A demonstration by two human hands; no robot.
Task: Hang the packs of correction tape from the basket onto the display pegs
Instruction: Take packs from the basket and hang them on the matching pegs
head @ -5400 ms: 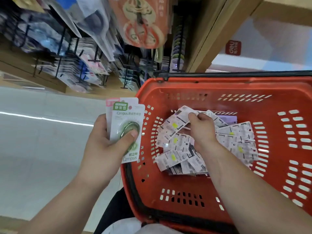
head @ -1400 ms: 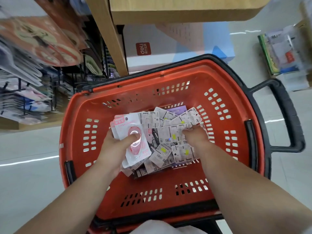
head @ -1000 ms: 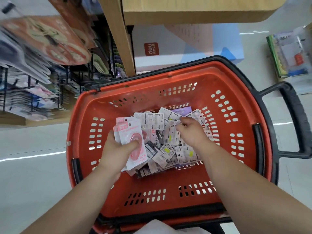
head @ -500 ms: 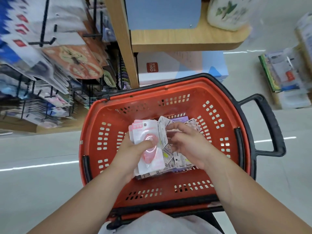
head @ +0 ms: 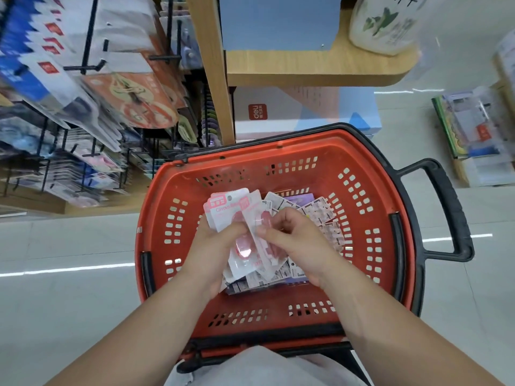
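Looking down on pale floor tiles (head: pixel 69 302), and the far left is filled by the display rack (head: pixel 55 112). Its black pegs (head: pixel 83 68) are crowded with hanging goods, blurred and hard to read. Right of it stands a wooden shelf (head: pixel 306 68), with a white and blue box (head: pixel 292 112) tucked under it.

Centre of the scene is the red basket (head: pixel 359 151), its black handle (head: pixel 446 196) jutting to the right. Both bare arms reach in from the near edge and meet over the middle of it.

The left hand (head: pixel 211 249) grips a stack of pink packs (head: pixel 223 210), thumb pressed across the front and fingers behind. The cards fan up and away from the palm, hang holes at the far end.

The right hand (head: pixel 301 243) is just beside it, thumb and forefinger pinching a single pink pack (head: pixel 257 215). That pack sits tilted against the right side of the stack, overlapping it, with its top edge rising past the fingertips.

Under and to the right of both hands lie the loose packs (head: pixel 317 211), a heap on the basket floor. Most are face down, with their printed backs showing.
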